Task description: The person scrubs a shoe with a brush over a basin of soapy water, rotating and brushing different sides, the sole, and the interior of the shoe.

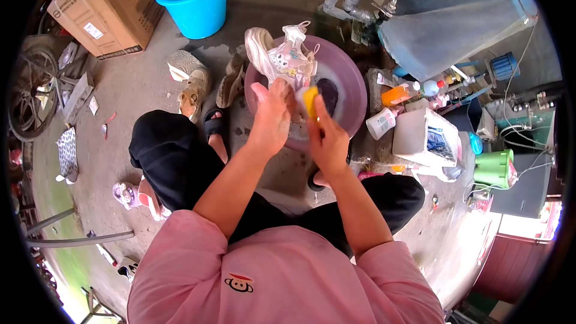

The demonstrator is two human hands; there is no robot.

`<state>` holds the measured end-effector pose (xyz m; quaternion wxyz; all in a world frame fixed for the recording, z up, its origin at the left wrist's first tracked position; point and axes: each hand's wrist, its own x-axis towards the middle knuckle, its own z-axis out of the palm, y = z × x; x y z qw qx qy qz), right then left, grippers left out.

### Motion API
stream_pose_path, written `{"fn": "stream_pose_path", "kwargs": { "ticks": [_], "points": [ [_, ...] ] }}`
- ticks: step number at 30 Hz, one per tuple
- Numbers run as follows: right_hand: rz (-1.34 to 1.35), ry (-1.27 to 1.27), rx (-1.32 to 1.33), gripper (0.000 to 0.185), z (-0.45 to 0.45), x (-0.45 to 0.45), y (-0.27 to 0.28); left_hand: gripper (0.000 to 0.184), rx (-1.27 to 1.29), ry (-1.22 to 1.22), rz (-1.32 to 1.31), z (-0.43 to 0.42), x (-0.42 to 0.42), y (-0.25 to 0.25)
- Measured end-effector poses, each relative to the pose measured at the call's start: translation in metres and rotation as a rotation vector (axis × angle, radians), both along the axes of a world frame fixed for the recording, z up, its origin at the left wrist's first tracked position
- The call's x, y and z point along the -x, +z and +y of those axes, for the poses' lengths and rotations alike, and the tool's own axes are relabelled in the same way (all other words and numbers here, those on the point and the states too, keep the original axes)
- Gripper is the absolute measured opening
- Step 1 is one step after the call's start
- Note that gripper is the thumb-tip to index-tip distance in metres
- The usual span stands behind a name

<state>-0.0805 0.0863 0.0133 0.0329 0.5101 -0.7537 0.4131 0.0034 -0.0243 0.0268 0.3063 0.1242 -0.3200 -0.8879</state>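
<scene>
The left hand point(271, 119) holds the near end of a pale shoe point(287, 63), tilted over the purple basin point(359, 84) at upper centre. The right hand point(330, 147) grips a yellow-and-white scrubber point(310, 102), blurred, perhaps a brush, close against the shoe. Work on it looks under way, not finished. A dark piece point(328, 93) lies in the cloudy basin; tan footwear point(191, 87) sits outside, left of it, out of both hands.

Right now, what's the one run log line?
left hand: holds pale sneaker | right hand: holds yellow brush | sneaker: over purple basin | blue bucket: on ground
</scene>
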Motion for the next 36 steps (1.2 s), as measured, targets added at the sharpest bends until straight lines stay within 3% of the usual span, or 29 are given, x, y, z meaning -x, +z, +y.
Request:
{"fn": "stream_pose_path", "kwargs": {
  "ticks": [3, 6, 10, 13, 14, 16, 18, 21, 24, 28, 32, 35, 36],
  "points": [
    [-0.066, -0.042, 0.138, 0.049, -0.02, 0.004, 0.017, 0.075, -0.094, -0.013, -0.043, 0.025, 0.009, 0.003],
    [0.045, -0.004, 0.038, 0.049, -0.021, -0.002, 0.016, 0.073, -0.134, -0.007, 0.105, 0.017, 0.012, -0.008],
    [-0.025, -0.039, -0.132, 0.05, 0.009, 0.003, -0.026, 0.058, -0.262, 0.237, 0.106, -0.017, -0.001, -0.004],
    [-0.229, -0.13, -0.103, 0.048, 0.018, 0.003, -0.013, 0.054, -0.26, 0.435, 0.104, -0.025, -0.003, -0.007],
    [-0.325, -0.164, -0.111, 0.047, 0.021, -0.001, -0.007, 0.051, -0.307, 0.433, 0.073, -0.023, -0.002, -0.009],
    [-0.222, -0.07, 0.027, 0.045, 0.011, -0.011, -0.008, 0.045, -0.399, 0.419, 0.017, -0.02, 0.006, -0.012],
    [-0.117, -0.042, -0.049, 0.044, -0.009, -0.006, -0.004, 0.038, -0.396, 0.386, 0.116, 0.002, 0.014, -0.023],
    [-0.286, -0.158, -0.22, 0.046, -0.035, 0.014, 0.008, 0.038, -0.394, 0.414, 0.067, 0.015, 0.018, -0.029],
    [-0.266, -0.09, -0.245, 0.046, -0.033, -0.013, 0.003, 0.039, -0.511, 0.358, 0.062, -0.006, 0.009, -0.025],
    [-0.24, 0.008, -0.097, 0.047, -0.02, -0.034, -0.008, 0.037, -0.638, 0.357, 0.043, -0.012, 0.004, -0.019],
    [0.001, -0.212, -0.317, 0.044, -0.038, 0.017, -0.001, 0.031, -0.339, 0.279, 0.148, 0.004, 0.011, -0.044],
    [-0.027, -0.254, 0.025, 0.045, -0.037, 0.07, -0.044, 0.031, -0.521, 0.304, 0.129, 0.006, 0.011, -0.031],
    [-0.355, -0.243, 0.07, 0.045, -0.036, 0.071, -0.043, 0.031, -0.555, 0.306, 0.153, 0.006, 0.008, -0.023]
  ]
}}
